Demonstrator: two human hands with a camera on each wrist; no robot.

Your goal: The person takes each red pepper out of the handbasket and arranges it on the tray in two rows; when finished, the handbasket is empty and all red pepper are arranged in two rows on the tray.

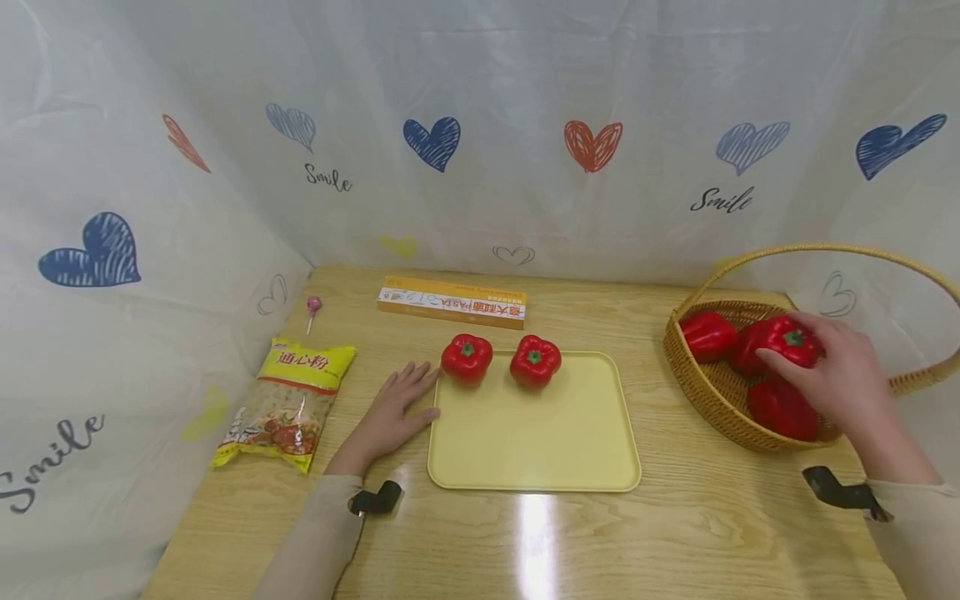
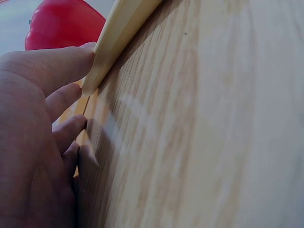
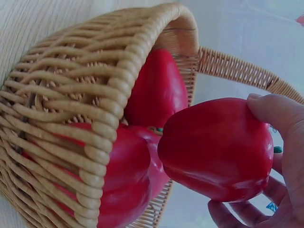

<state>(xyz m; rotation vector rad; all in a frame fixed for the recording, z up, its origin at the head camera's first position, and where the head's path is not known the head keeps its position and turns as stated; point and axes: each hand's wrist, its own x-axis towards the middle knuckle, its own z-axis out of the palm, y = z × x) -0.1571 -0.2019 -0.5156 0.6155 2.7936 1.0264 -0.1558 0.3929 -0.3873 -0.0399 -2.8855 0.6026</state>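
My right hand (image 1: 847, 367) grips a red bell pepper (image 3: 216, 149) by its stem end, thumb on one side and fingers on the other. It is over the wicker basket (image 1: 693, 396), where several more red peppers (image 1: 782, 408) lie. Flat beside the left edge of the yellow tray (image 1: 532, 442), my left hand (image 1: 393, 412) rests with straight, spread fingers, the thumb at the tray's rim. Along the tray's back edge stand two red bell peppers, one at the left corner (image 1: 467, 360) and one nearer the middle (image 1: 535, 362).
A pasta box (image 1: 452, 302) lies behind the tray. At the left are a yellow bag of macaroni (image 1: 288, 404) and a pink lollipop (image 1: 313, 307). The basket's tall handle (image 1: 825, 247) arches over its right side. A printed curtain (image 1: 480, 208) hangs behind the table.
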